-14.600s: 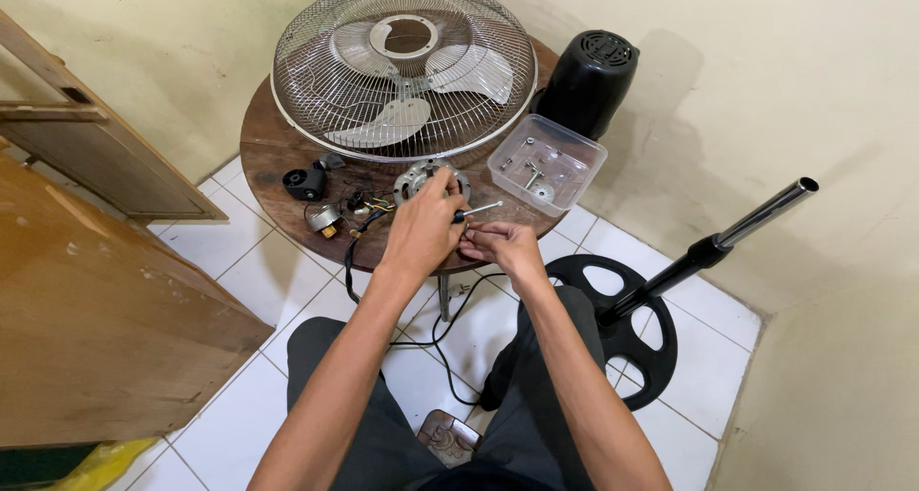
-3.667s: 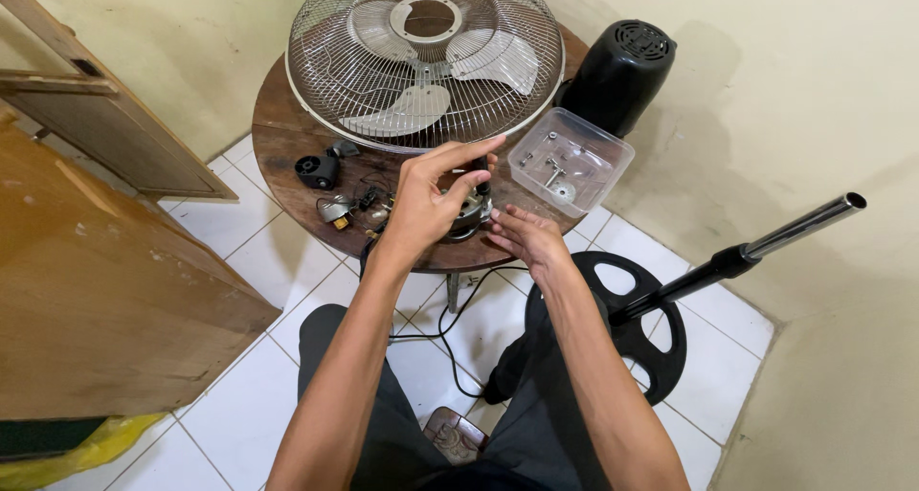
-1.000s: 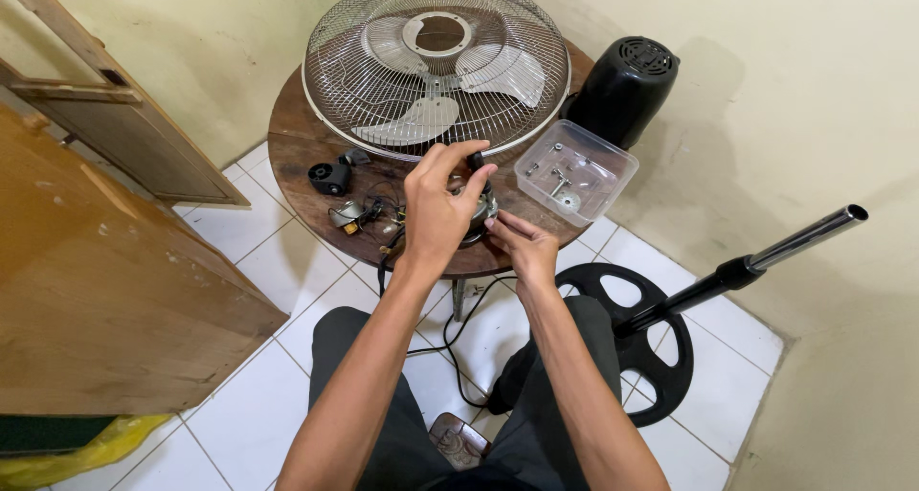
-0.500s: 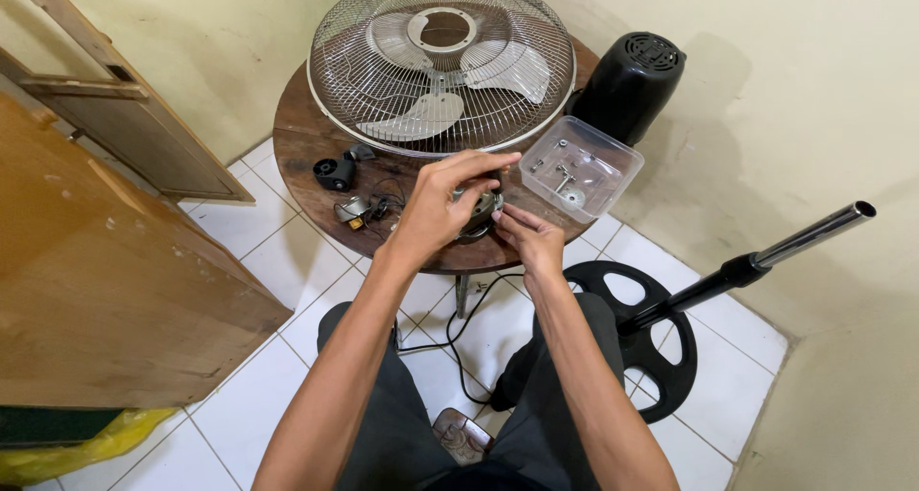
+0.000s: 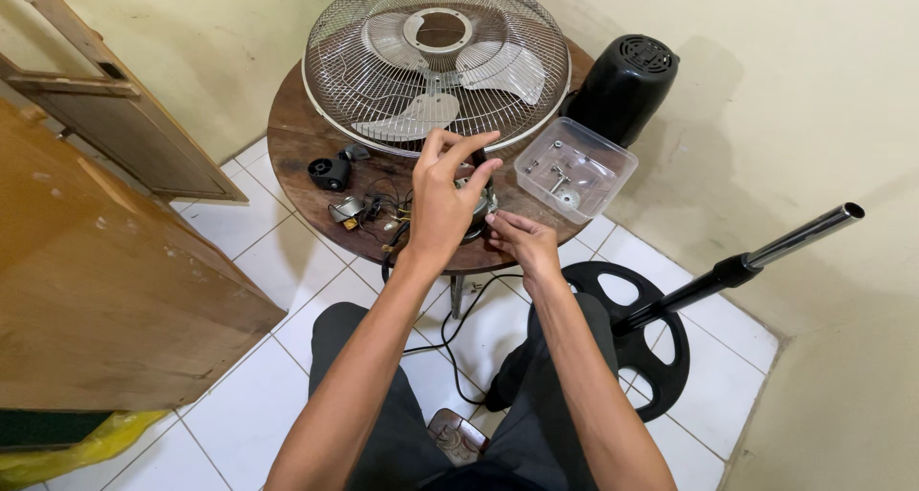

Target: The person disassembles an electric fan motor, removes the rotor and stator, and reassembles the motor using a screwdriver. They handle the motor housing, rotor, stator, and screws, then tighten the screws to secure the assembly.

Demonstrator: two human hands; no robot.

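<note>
Round wooden table (image 5: 297,118): clear square tub (image 5: 575,168) beside both hands' (image 5: 445,204) fingers.

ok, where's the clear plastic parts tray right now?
Head view: the clear plastic parts tray sits at the round wooden table's right edge, beside the black motor cover, right of both hands.

**Even, soft daylight; sharp centre, bent edges**

The scene is bright and evenly lit, with no harsh glare. Light seems to come from above and the left: the black motor housing (image 5: 624,87) throws a soft grey shadow onto the wall at its right, and the stand pole (image 5: 756,258) casts a fainter one there. The fan grille (image 5: 437,62) lays thin shade on the surface (image 5: 297,132). White floor tiles (image 5: 273,261) show mild sheen. Focus is crisp at the centre; wide-angle distortion curves lines towards the frame's edges. The left hand (image 5: 442,199) shows slight softness.
</note>
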